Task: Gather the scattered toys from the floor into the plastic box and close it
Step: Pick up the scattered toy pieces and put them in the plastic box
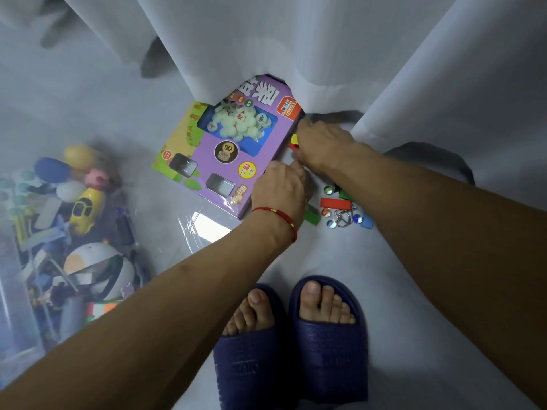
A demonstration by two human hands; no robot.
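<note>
Two hands: both reach down to the pale floor [399, 291] from a person standing in dark blue slippers [291, 344].
Plastic box: a clear plastic storage box [17, 335] sits on the floor at the left, open at the top, well apart from the hands.
Box contents: it is crowded with toys, among them a yellow rocket-shaped toy [85, 213], a white and orange rounded toy [94, 269], and blue, yellow, pink and white egg-like balls [78, 156] near its far end.
Game box: a flat purple cardboard chess-set box [233, 149] lies on the floor ahead, its far corner tucked under a white sheer curtain [296, 39]. Round cream game discs [236, 122] show through its clear window.
Left hand [279, 187]: it wears a red string bracelet [281, 216] and rests at the near right edge of the purple box, fingers curled down onto that edge; whether they truly hold it cannot be told.
Right hand [324, 143]: its grip is closed around small red and yellow blocks [294, 142], just beside the purple box's right edge.
Scattered toys: on the floor between the forearms lie a red rectangular block [334, 202], a green block [312, 217], a blue block [367, 222], several glass marbles [328, 189] and a bent metal wire puzzle [343, 216].
</note>
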